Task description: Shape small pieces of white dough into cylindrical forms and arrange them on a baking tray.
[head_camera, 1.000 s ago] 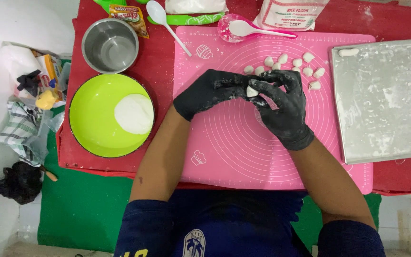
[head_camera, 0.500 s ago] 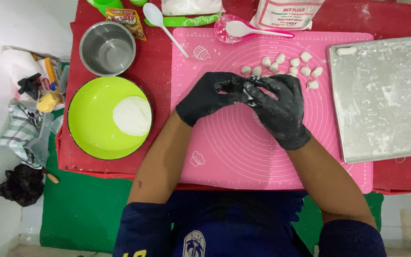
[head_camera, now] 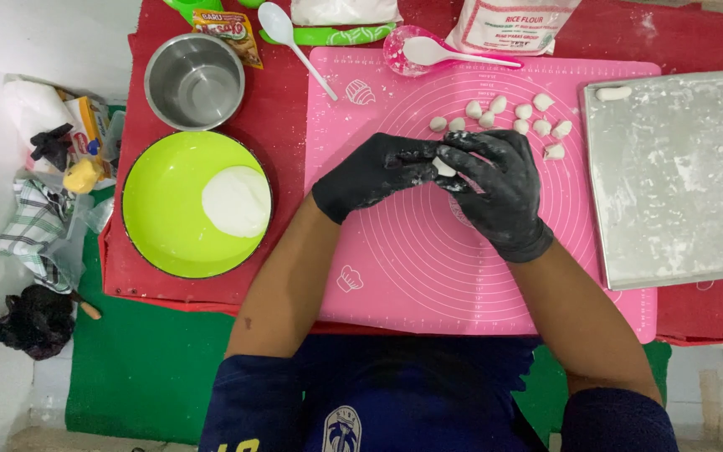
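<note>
Black-gloved, the left hand [head_camera: 376, 174] and right hand [head_camera: 498, 186] meet fingertip to fingertip above a pink silicone mat [head_camera: 428, 268], pinched together on a small white piece of dough [head_camera: 443, 166] that shows only as a pale sliver between the gloves; the fingers of both hands are curled closed around it, dusted with flour; just beyond the right hand's knuckles, a loose cluster of small white dough pieces [head_camera: 508, 115] lies on the mat, some touching one another; farther out from the right hand, off the mat's edge, a flour-dusted metal tray [head_camera: 679, 180] rests flat, with one elongated dough piece [head_camera: 613, 93] near its far corner; out from the left hand, well apart from it, a lime-green bowl [head_camera: 161, 209] holds a round white lump of dough [head_camera: 236, 201] against its near wall; beyond that bowl stands a steel bowl [head_camera: 194, 80]; ahead of both hands, at the mat's far edge, a white spoon [head_camera: 449, 53] lies in a small pink dish [head_camera: 402, 52], beside a white flour bag [head_camera: 516, 23]; a second white spoon [head_camera: 293, 42] lies slantwise past the left hand; everything sits on a red cloth [head_camera: 282, 117].
</note>
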